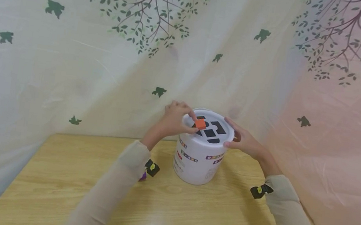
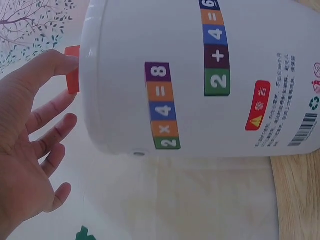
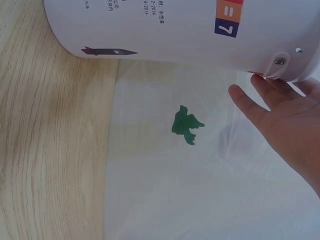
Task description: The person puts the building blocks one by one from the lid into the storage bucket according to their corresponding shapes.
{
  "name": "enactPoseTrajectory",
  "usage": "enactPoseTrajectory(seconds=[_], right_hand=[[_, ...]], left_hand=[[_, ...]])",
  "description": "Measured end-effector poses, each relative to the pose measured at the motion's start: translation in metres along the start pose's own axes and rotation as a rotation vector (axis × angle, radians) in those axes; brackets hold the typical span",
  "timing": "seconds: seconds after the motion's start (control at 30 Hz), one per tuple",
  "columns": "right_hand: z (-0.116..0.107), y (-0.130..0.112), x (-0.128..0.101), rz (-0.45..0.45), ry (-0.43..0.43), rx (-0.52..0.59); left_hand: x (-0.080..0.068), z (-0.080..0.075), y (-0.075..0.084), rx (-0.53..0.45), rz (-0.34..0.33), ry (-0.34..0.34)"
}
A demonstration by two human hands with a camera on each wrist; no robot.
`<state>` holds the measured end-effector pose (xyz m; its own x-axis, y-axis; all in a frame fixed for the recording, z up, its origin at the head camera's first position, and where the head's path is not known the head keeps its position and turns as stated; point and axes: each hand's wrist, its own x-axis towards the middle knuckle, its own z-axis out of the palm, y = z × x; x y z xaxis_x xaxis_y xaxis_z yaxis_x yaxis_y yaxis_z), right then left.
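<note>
A white bucket stands upright on the table, its lid pierced with dark, variously shaped holes. My left hand pinches a small orange block between thumb and finger, right over the lid's left part. In the left wrist view the same block is at the lid's edge, and the other fingers are spread loosely. Against the right side of the bucket's rim rests my right hand, thumb in front and fingers behind. The right wrist view shows its fingers fairly straight, some touching the rim near a rivet.
The wooden table ends at a hanging cloth printed with trees and birds, behind and to the right. A small purple object lies partly hidden by the left sleeve. Black wrist cameras sit beneath both wrists.
</note>
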<state>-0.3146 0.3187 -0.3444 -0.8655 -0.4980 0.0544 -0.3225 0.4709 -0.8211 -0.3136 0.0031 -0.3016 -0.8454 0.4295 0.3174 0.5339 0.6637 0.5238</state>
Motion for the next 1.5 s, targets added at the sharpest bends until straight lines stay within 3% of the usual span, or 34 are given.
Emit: enactPoseTrajectory(seconds=[0.53, 1.1, 1.5], right_hand=[[0.001, 0.002, 0.000, -0.002, -0.004, -0.002], [0.001, 0.003, 0.000, 0.007, -0.003, 0.004], [0.000, 0.003, -0.001, 0.002, -0.007, -0.004]], left_hand=[[0.011, 0.019, 0.017, 0.020, 0.012, 0.002], [0.015, 0.035, 0.015, 0.073, 0.011, 0.012], [0.017, 0.039, 0.015, 0.052, 0.022, -0.001]])
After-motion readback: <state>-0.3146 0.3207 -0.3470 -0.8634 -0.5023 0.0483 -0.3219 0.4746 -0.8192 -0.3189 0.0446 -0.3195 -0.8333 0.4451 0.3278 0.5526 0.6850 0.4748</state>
